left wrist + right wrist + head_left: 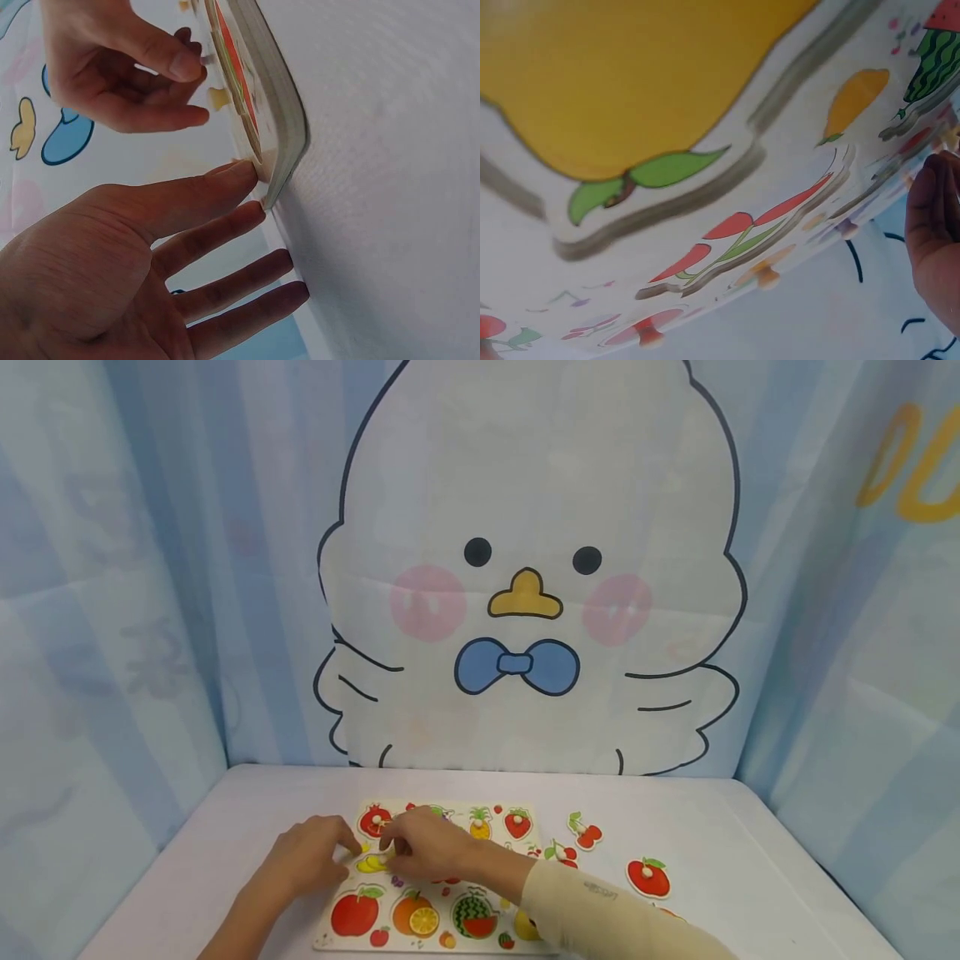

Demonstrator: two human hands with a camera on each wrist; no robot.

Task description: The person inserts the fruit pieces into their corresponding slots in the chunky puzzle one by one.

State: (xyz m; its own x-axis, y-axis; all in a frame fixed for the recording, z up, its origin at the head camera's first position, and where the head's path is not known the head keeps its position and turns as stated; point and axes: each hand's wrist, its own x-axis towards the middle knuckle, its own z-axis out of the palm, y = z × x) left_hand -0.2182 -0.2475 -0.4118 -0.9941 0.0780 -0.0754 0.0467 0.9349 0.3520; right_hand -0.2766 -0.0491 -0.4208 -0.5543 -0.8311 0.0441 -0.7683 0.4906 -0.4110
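Note:
A fruit puzzle board point(450, 941) with knobbed pieces lies on the table. My left hand point(307, 856) is at its left edge; in the left wrist view, the thumb point(229, 178) and index finger touch the board's corner and the other fingers stretch out straight. Reaching across from the right, my right hand point(431, 847) is over the banana piece point(370, 864) with bent fingers. In the left wrist view, the thumb of that right hand point(112, 71) is close to a small knob. Whether it pinches this knob is unclear. The right wrist view catches only part of the left hand point(939, 232).
Right of the board lie loose cherry point(585, 832) and red apple point(648, 878) pieces. Another cherry piece point(561, 853) is at the board's right edge. My right sleeve point(600, 910) covers the lower right corner. Printed curtains point(277, 568) stand behind and beside the table.

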